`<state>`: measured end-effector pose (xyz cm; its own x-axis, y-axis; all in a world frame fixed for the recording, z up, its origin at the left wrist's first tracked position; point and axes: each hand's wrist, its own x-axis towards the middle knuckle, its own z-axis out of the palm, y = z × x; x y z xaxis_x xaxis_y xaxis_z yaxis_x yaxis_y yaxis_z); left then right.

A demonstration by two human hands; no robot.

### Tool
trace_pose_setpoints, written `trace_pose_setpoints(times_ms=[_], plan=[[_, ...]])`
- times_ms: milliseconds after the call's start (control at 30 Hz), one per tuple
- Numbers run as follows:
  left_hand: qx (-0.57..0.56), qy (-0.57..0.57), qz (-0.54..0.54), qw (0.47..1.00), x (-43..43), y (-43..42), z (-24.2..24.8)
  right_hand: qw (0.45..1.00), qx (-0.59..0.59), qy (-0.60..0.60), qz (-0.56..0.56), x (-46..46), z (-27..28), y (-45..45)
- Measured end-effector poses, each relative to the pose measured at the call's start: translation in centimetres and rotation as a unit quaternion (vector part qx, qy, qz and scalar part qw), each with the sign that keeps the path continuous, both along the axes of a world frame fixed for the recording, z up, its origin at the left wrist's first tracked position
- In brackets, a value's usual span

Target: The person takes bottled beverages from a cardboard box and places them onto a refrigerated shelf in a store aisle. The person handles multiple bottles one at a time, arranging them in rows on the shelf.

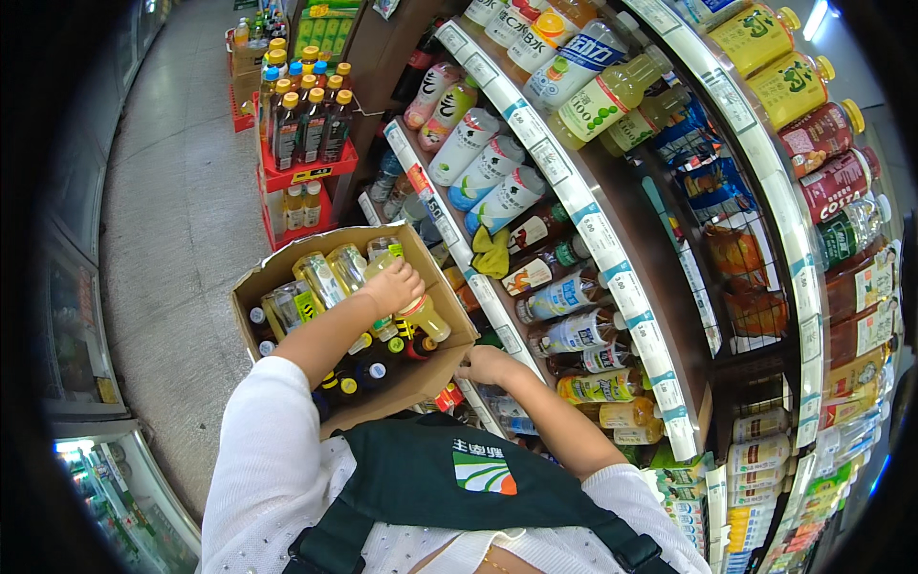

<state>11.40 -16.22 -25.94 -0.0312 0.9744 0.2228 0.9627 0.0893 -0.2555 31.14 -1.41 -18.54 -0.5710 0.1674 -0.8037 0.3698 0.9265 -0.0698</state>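
An open cardboard box (439,362) full of bottles stands before me, tilted in the view. My left hand (393,288) reaches into it and grips a bottle of pale yellow drink (428,320) around its middle. Beneath and beside that bottle lie clear bottles of yellowish drink (319,280) and several dark bottles with yellow, green and blue caps. My right hand (488,366) is at the box's near right corner, by the shelf edge, with its fingers bent and partly hidden. A yellow-green cloth (491,252) hangs over the shelf's price rail.
Drink shelves with price rails (574,176) curve along the right, bearing many bottles, among them white-labelled bottles (465,147). A red display stand (308,172) with dark bottles rises beyond the box. A floor aisle (172,179) runs at left beside glass-fronted coolers (75,316).
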Motion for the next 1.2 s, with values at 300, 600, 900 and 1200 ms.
trace_pose_setpoints(times_ms=[300,600,900,1200], plan=[[0.214,-0.428,0.139,0.867,2.4,-3.5,7.1,0.645,-0.456,0.460,-0.405,-5.4,2.8,-4.8],[0.412,-0.489,0.024,0.768,5.2,-0.7,18.7,0.602,-0.486,0.587,-0.237,-6.1,16.8,-4.4],[0.652,-0.308,-0.162,0.674,5.7,10.8,28.4,0.570,-0.185,0.790,0.132,-4.5,27.9,2.1],[0.543,-0.352,-0.087,0.757,6.1,18.5,29.5,0.535,-0.314,0.760,-0.195,-8.0,30.2,11.4]])
